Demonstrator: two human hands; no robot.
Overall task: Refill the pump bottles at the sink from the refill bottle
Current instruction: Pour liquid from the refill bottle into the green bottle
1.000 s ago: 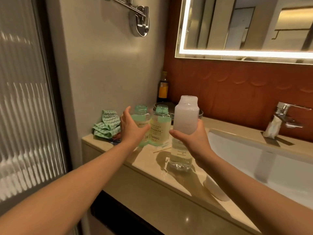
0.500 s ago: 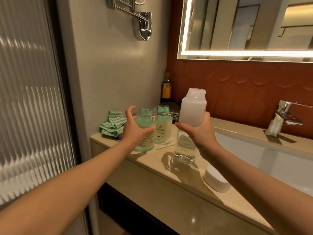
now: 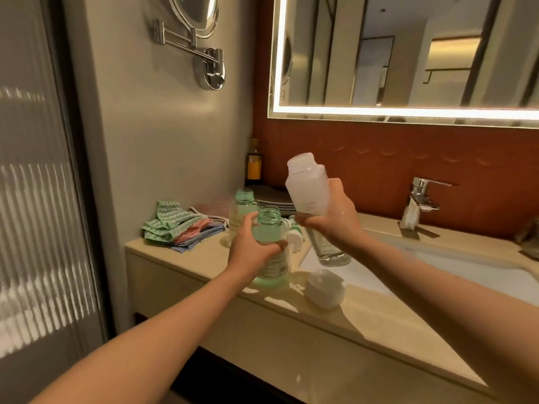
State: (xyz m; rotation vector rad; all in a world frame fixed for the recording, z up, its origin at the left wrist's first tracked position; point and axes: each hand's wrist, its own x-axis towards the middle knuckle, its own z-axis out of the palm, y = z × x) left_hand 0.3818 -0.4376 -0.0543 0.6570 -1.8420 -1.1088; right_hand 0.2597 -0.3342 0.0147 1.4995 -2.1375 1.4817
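Over the counter (image 3: 204,258) left of the sink (image 3: 437,266), the left hand (image 3: 252,255) is gripping an uncapped green bottle (image 3: 269,225). The right hand (image 3: 335,225) is curling round the tilted refill bottle (image 3: 307,188). No liquid is flowing yet, and a second bottle (image 3: 244,204) is standing farther back.

Sink (image 3: 466,268) rt end off-view; pump bottle (image 3: 269,230) label illegible

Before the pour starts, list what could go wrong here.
The refill bottle, tilted in the right hand, has a wide mouth; liquid may miss the narrow neck of the green pump bottle in the left hand. The white cap lies on the counter near the right forearm; it might be knocked off.
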